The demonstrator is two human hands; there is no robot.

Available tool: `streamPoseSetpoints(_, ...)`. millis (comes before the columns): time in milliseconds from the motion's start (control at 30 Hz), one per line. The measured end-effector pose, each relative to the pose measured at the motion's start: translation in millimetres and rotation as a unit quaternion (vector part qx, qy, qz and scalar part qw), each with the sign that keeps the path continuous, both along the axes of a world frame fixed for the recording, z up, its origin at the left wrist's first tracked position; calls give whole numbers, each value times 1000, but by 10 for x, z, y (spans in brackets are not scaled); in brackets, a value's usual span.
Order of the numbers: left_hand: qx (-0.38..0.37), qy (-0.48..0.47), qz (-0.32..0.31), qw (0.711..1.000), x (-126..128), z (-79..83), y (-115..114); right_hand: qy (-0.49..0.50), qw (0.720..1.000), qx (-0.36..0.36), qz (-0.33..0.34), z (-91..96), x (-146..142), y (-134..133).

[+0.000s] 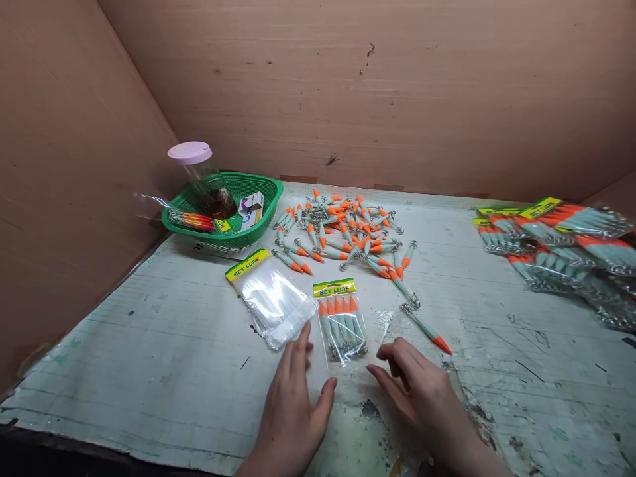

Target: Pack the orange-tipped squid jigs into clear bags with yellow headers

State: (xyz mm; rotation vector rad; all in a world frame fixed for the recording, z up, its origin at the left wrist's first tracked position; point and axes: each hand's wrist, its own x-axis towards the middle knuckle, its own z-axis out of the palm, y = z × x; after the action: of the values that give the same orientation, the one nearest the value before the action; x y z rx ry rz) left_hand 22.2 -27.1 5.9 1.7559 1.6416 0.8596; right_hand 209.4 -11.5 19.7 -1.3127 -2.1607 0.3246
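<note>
A filled clear bag of lures [342, 324] lies flat between my hands, its yellow-green header reading BCT LURE. Inside sit several pale green squid lures with orange tips. My left hand [297, 397] has its fingers stretched out and its thumb apart, the fingertips by the lower corner of a stack of clear header bags [273, 301]. My right hand [420, 394] is right of the filled bag, fingers loosely curled and thumb apart, with nothing visible between them. Just beyond it is a crumpled scrap of clear plastic [383, 322]. One loose lure [428, 330] points toward the right.
A heap of loose squid lures [342, 232] spreads across the back middle. Filled bags [561, 245] are piled at the far right. At the back left, a green basket [271, 199] holds a pink-lidded bottle [190, 154], a small box and a lure packet. Cardboard walls surround the worktop.
</note>
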Motion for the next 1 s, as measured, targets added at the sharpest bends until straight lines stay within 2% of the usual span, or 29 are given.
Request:
streamPoseSetpoints(67,-83,-82,16,993,-57,-15,-29,18,998,-39,42,33,-72,-62)
streamPoseSetpoints(167,-179,-204,23,962,-59,-54,19,33,991,-75,101,-61,-248,-135)
streamPoseSetpoints(267,-235,-291,28,927,-29,-66,83,33,989,-115,87,-193,-372,-161)
streamPoseSetpoints(400,-248,-302,35,920,-15,-40,97,21,987,-147,62,-267,-404,-151)
streamPoseSetpoints(533,-234,-289,45,927,-7,-23,73,-1,988,-124,93,-260,-402,-148)
streamPoseSetpoints(600,-219,-279,49,934,3,-27,64,43,983,-133,117,-219,-378,-162)
streamPoseSetpoints(667,-210,-274,55,937,17,-40,62,129,968,-186,112,-155,-294,-188)
streamPoseSetpoints(700,-208,-272,59,938,26,-48,64,181,953,-224,92,-122,-217,-203)
streamPoseSetpoints(767,-209,-272,63,937,42,-64,67,295,912,-286,9,-79,30,-231)
streamPoseSetpoints(833,-211,-266,58,939,45,-72,56,392,866,-290,-111,-75,397,-247)
streamPoseSetpoints(867,-208,-259,49,942,36,-73,40,408,855,-269,-175,-83,610,-251)
streamPoseSetpoints(900,-199,-245,35,948,16,-72,18,389,860,-237,-232,-92,825,-254)
streamPoseSetpoints(933,-178,-220,15,959,-17,-71,-8,323,880,-199,-284,-97,1025,-258)
streamPoseSetpoints(1000,-87,-130,-38,987,-117,-70,-52,114,923,-89,-356,-84,1309,-268)
